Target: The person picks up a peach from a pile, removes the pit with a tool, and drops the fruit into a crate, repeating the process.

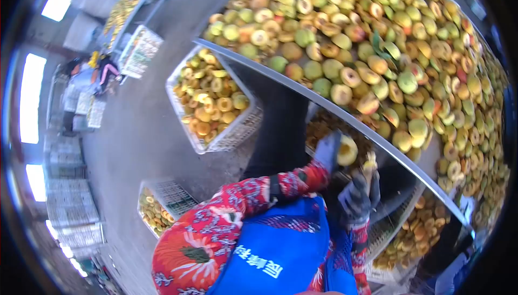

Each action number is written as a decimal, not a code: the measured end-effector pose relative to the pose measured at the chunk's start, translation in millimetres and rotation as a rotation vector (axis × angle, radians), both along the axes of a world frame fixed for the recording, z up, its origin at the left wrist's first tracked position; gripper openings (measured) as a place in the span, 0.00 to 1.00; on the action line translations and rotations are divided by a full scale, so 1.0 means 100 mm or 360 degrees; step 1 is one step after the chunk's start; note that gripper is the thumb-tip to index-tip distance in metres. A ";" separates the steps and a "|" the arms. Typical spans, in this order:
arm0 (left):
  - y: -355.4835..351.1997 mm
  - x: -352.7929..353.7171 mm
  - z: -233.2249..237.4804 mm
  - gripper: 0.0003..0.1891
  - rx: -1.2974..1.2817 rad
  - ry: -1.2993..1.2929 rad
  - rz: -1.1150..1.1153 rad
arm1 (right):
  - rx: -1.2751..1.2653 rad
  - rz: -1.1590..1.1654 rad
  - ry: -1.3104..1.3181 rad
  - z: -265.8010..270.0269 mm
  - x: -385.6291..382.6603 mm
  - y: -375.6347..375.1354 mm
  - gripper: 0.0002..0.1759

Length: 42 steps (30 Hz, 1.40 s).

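Note:
My left hand [327, 152], in a greyish glove under a red floral sleeve, is closed on a peach half [346, 151], its yellow cut face with a hollow in the middle showing. Just to its right, my gloved right hand [357, 195] is closed around a slim, pale yellowish tool-like thing [370, 164] that points up toward the table edge; blur hides its exact kind. Both hands are below the metal rim [334, 110] of a table heaped with halved and whole peaches [345, 73]. Beneath the hands lies a brown heap, perhaps pits [324, 127].
A white crate [174, 92] of peach halves stands left of my leg [278, 127]. Another crate [178, 198] is at lower left, and one [372, 257] with peach halves at lower right. Beyond are stacked crates [73, 203] and another person [86, 76].

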<state>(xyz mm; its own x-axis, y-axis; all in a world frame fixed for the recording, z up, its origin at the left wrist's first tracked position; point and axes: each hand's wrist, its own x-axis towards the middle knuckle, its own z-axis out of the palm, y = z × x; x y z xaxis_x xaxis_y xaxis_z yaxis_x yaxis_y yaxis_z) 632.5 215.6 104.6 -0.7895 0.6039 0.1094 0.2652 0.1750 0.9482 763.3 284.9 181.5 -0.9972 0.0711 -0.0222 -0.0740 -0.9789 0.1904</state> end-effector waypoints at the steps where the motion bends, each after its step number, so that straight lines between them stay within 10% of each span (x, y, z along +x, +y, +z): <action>1: -0.03 -0.17 0.02 0.15 -0.0045 0.0206 -0.0039 | -0.0014 -0.0029 -0.0067 0.00 -0.07 0.02 0.25; 3: -0.10 -0.43 0.28 0.22 0.0681 -0.1536 0.0007 | 0.0073 0.0172 -0.0370 0.05 -0.16 0.10 0.25; 4: -0.16 -0.54 0.73 0.24 0.0531 -0.1627 0.0061 | 0.0079 0.0160 -0.0379 0.05 -0.15 0.13 0.25; 7: -0.52 -0.93 0.58 0.22 0.0413 -0.0339 0.0018 | 0.0091 0.0297 -0.0501 0.01 -0.18 0.19 0.25; 9: -0.99 -1.26 0.46 0.19 0.0606 -0.1079 0.0073 | 0.0146 0.0305 -0.0596 -0.13 -0.15 0.21 0.26; 11: -1.46 -1.59 0.21 0.17 0.0391 -0.0587 0.0298 | 0.0213 0.0286 -0.0627 -0.19 -0.12 0.17 0.27; 13: -1.87 -1.84 0.18 0.22 -0.0693 0.0500 0.0753 | 0.0229 0.0343 -0.0578 -0.31 -0.09 0.15 0.27; 19: -2.13 -2.44 -0.22 0.33 -0.2036 0.0828 0.0518 | 0.0331 0.0436 -0.0823 -0.42 -0.18 -0.01 0.28; 29: -2.53 -3.87 -0.61 0.34 -0.2301 0.0393 0.0677 | 0.0353 0.0350 -0.1251 -0.36 -0.42 -0.17 0.28; 37: -3.22 -4.95 -0.90 0.31 -0.1792 0.0403 0.1662 | 0.0507 0.0193 -0.1513 -0.52 -0.32 -0.05 0.24; 39: -4.58 -5.58 -2.51 0.29 -0.1396 0.0217 0.1711 | 0.0809 0.0133 -0.1743 -0.59 -0.26 -0.01 0.24; 41: -4.70 -5.31 -2.00 0.31 -0.2394 0.0521 0.0928 | 0.0565 0.0216 -0.1456 -0.46 -0.44 -0.01 0.24; 42: -4.69 -5.26 -1.83 0.33 -0.2154 0.0196 0.1120 | 0.0485 0.0083 -0.1544 -0.36 -0.54 -0.09 0.25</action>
